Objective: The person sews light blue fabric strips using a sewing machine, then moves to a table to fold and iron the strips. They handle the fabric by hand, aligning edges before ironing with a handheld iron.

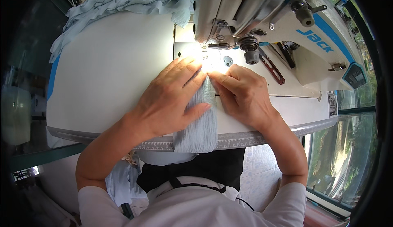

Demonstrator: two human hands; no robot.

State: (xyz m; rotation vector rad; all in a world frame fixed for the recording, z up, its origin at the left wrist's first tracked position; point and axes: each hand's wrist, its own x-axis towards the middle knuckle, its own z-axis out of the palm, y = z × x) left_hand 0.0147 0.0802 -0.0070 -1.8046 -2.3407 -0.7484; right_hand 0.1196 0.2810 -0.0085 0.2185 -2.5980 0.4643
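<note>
Blue cloth (199,131) lies between the hands at a sewing machine (313,63)

The strip of cloth runs from the machine's brightly lit stitching spot down across the front edge of the white table (98,75). The left hand (172,92) is flat and open, palm down along the cloth's left side, its thumb resting on top. The right hand (245,90) is half curled just beside the right edge, thumb and forefinger close together; glare makes it hard to tell whether they pinch the cloth. A pale blue heap (135,0) sits at far left.
</note>
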